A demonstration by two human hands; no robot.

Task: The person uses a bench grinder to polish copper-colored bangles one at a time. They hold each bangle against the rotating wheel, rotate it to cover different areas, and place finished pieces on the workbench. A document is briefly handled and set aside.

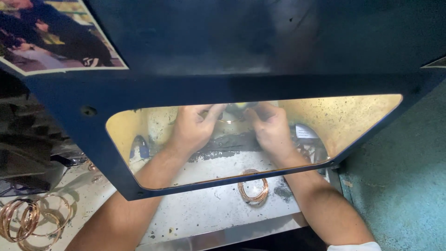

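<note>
Through the window of a dark blue hood (232,83) I see both my hands raised close together inside a lit chamber. My left hand (195,128) and my right hand (272,130) each pinch one side of a thin gold-coloured bangle (226,121), of which only a short arc shows between the fingers. Just behind the bangle is a dim round part of the machine, too blurred to tell. A small stack of copper-coloured bangles (253,190) lies on the white worktop (200,214) below my right wrist.
More loose bangles (28,221) lie at the left edge of the worktop. A photo print (51,32) is stuck on the hood's top left. Inside the chamber are a white paper tag (304,132) and a blue rounded object (139,146). A teal surface (404,186) is at right.
</note>
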